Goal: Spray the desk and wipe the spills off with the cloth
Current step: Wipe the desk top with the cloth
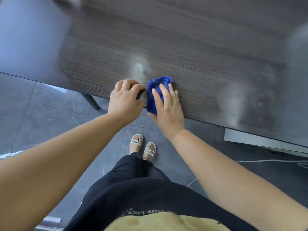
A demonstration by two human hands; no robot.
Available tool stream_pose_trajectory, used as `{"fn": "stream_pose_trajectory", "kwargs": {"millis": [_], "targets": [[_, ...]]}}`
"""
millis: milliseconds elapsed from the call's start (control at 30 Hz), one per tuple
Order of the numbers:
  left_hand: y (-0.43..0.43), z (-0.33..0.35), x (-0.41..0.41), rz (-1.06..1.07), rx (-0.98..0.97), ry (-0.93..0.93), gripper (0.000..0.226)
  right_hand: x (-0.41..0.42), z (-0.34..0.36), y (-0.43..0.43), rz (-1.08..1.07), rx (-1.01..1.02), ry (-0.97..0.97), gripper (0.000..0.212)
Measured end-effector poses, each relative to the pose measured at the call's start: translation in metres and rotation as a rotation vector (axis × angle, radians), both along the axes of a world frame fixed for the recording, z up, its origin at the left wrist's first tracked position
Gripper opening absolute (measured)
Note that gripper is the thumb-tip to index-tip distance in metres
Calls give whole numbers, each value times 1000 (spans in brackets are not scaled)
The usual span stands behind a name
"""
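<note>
Cloth: the blue cloth (158,83) lies bunched on the near edge of the desk (183,47), under your right fingers; its near end hangs a little over the edge towards you.
Right hand: your right hand (166,110) lies flat on the cloth, the fingers (164,92) straight and spread, pressing it down on the wood. The thumb sits at the cloth's near end below the desk edge; you cannot tell whether it pinches the fabric.
Left hand: your left hand (125,102) rests at the desk edge just left of the cloth, close to it. Its fingers are loosely bent, tips down on the desk top, with nothing seen in them.
Near smear: a pale, cloudy streak (140,69) runs across the wood just beyond your left fingertips and up to the cloth's left side.
Far smear: a second pale streak (233,104) lies well to the right of your right fingers, reaching the near edge, with faint round marks beside it.
Desk: dark wood grain, blurred towards the far side; a dark leg (92,101) shows below the edge, left of your left hand.
Floor: grey tiles (41,114) below your arms.
You: black trousers (133,189), pale sandals (143,145), and a yellow top (158,220) at the bottom of the view.
</note>
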State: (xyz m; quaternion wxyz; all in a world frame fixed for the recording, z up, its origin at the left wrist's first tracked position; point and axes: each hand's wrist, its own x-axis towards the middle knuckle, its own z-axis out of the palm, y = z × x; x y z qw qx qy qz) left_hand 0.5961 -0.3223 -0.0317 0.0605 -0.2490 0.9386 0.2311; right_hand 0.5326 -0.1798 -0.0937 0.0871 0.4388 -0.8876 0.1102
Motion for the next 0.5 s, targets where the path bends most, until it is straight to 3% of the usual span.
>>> {"fn": "stream_pose_trajectory", "kwargs": {"millis": [133,300,400,500], "targets": [[4,4,-6,27,46,-25,43,-21,2,40,107,20,35,78],[25,11,-19,-102,75,-86,42,-53,9,147,-26,74,-5,86],[39,13,-35,-220,105,-90,40,-42,4,137,-148,40,-84,87],[55,15,-49,-241,99,-81,42,-25,-3,106,-205,59,-24,80]]}}
